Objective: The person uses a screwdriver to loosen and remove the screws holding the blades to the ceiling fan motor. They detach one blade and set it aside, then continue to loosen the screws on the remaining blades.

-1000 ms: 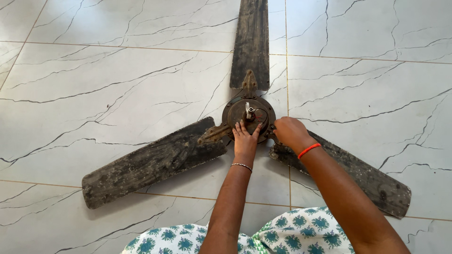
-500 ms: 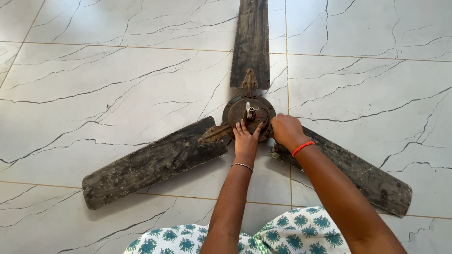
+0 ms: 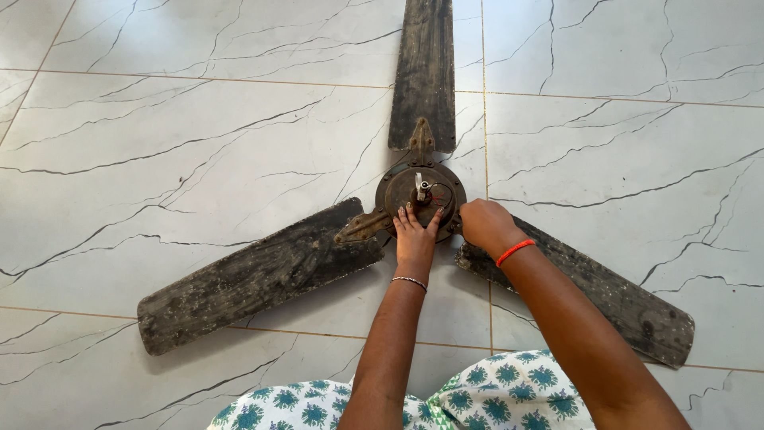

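Your left hand (image 3: 415,236) lies flat, fingers (image 3: 407,215) spread open on the fan hub (image 3: 422,195). Just right of the hub, your right hand (image 3: 483,224) curls closed against its rim. The ceiling fan (image 3: 263,275) rests on the floor (image 3: 159,159).

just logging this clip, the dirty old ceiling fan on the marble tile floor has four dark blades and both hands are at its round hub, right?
Not quite: the dirty old ceiling fan has three dark blades, not four, as the head view shows. The rest holds: it lies on the marble tile floor, with the left hand and right hand at its round hub.
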